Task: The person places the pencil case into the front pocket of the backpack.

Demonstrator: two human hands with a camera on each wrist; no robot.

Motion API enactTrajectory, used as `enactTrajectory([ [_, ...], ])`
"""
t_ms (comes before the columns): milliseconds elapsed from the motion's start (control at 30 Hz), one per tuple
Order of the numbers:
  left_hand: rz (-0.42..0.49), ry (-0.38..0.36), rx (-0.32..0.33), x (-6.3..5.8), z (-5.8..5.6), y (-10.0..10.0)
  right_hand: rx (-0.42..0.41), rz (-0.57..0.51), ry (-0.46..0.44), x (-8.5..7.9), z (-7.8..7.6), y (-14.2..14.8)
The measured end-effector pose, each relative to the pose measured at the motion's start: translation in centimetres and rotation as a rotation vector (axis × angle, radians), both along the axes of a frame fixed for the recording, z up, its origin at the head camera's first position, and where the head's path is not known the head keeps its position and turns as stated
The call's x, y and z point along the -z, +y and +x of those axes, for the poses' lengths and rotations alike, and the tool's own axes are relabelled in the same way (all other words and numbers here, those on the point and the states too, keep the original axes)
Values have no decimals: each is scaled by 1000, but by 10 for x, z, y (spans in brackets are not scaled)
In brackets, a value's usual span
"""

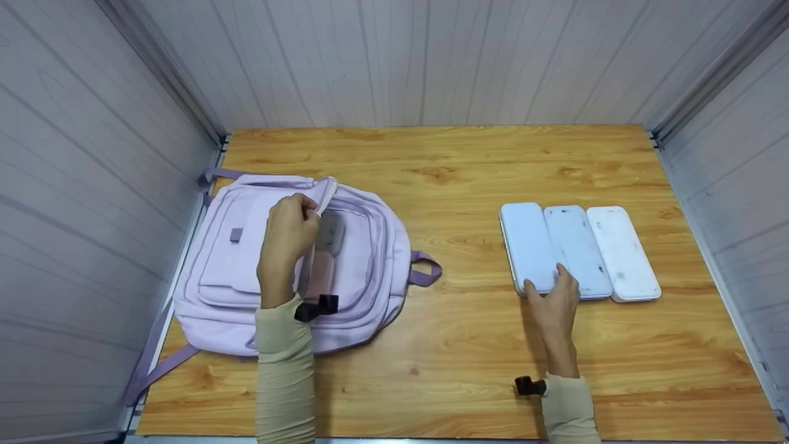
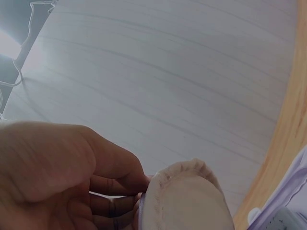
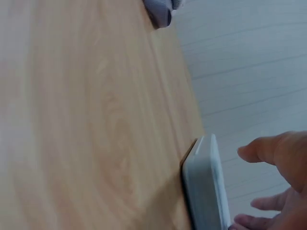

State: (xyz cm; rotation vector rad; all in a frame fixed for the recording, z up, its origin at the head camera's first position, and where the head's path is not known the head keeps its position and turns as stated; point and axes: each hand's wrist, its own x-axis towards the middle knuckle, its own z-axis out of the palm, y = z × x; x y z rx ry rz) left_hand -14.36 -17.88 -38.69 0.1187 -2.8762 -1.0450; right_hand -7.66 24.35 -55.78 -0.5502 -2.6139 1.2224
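Note:
A lilac backpack (image 1: 394,250) lies flat on the left of the table, its front pocket unzipped. My left hand (image 1: 286,237) pinches the edge of the pocket's flap (image 2: 187,199) and holds it up. Inside the pocket sit a grey item (image 1: 331,234) and a pinkish-brown item (image 1: 321,274), both partly hidden. On the right, my right hand (image 1: 555,305) is at the near end of a flat light-blue case (image 1: 529,243), thumb and fingers spread. In the right wrist view the thumb stands apart from that case (image 3: 204,184).
Beside the light-blue case lie a blue-grey case (image 1: 579,246) with dark marks and a white case (image 1: 622,253), side by side. A purple carry loop (image 1: 425,276) sticks out from the backpack toward the middle of the wooden table (image 1: 456,345). Panel walls (image 1: 394,61) enclose the back and sides.

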Motion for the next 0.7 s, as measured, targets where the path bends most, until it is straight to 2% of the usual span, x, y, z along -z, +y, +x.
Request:
enactTrajectory([
  [133,-4,11,-9,0,0,-1,57,0,-37,6,3,-2],
  [333,-5,3,-18,1,0,-1,67,-44,-127,13,4,-10],
  [600,-15,11,-19,0,-1,0,48,-46,-114,23,1,-13],
  [700,-16,7,-20,0,0,0,68,-54,-103,26,2,-13],
])
